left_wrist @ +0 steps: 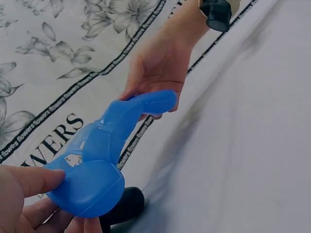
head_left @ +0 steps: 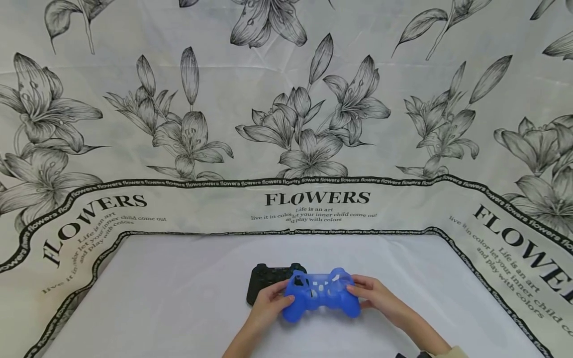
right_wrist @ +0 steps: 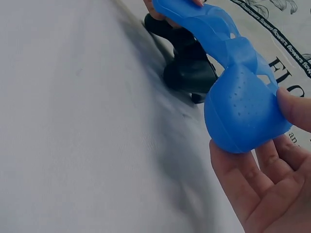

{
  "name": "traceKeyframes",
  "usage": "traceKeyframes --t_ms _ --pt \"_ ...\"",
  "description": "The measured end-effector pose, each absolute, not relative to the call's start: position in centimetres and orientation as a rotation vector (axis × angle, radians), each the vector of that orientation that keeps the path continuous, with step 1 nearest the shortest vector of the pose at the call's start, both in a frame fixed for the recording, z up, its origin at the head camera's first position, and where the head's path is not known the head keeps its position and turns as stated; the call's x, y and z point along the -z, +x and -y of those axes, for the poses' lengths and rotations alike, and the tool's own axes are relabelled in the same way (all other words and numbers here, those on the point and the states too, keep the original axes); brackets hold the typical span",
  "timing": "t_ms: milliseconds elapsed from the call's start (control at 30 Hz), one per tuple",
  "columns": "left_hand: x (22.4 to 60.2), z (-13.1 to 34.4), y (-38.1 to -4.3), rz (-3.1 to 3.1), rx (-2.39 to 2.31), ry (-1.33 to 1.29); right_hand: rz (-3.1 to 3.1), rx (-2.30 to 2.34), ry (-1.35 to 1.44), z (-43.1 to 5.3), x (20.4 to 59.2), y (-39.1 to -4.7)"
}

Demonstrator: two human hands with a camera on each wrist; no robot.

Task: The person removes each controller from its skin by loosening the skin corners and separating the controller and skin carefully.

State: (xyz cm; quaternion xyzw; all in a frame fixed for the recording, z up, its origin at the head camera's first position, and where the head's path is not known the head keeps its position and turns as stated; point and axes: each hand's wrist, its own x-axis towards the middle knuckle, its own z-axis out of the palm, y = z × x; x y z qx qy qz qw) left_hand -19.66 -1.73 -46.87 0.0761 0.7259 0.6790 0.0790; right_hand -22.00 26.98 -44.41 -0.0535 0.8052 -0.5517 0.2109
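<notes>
A blue, see-through game controller cover [head_left: 320,292] with cut-out holes is held up between both hands, over the white table. My left hand [head_left: 267,304] pinches its left end, thumb on the front face and fingers behind. At the other end my right hand [head_left: 378,298] grips the cover the same way, its thumb [right_wrist: 296,109] near the holes and the fingers under the dotted grip. Behind the cover and to the left, a black game controller [head_left: 261,281] lies on the table, partly hidden by the cover and the left hand.
The white tabletop [head_left: 156,298] spreads out around the hands. A cloth printed with flowers and lettering [head_left: 313,209] hangs along the back and both sides of the table. A dark band with a light sleeve [head_left: 452,352] shows at the right wrist.
</notes>
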Motion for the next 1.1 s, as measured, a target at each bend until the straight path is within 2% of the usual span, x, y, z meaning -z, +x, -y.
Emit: traceKeyframes --t_ms 367,633,1100 --pt "45.8 -1.6 -20.5 -2.404 -1.928 0.331 -2.266 1.587 -0.123 -30.5 44.6 -22.1" --pt "44.5 -4.1 -21.8 -2.537 -1.866 0.298 -2.373 1.613 0.082 -31.9 44.1 -22.9" --pt "43.8 -7.1 -23.5 -2.781 -1.688 0.344 -2.414 1.54 0.138 -34.2 44.6 -24.4"
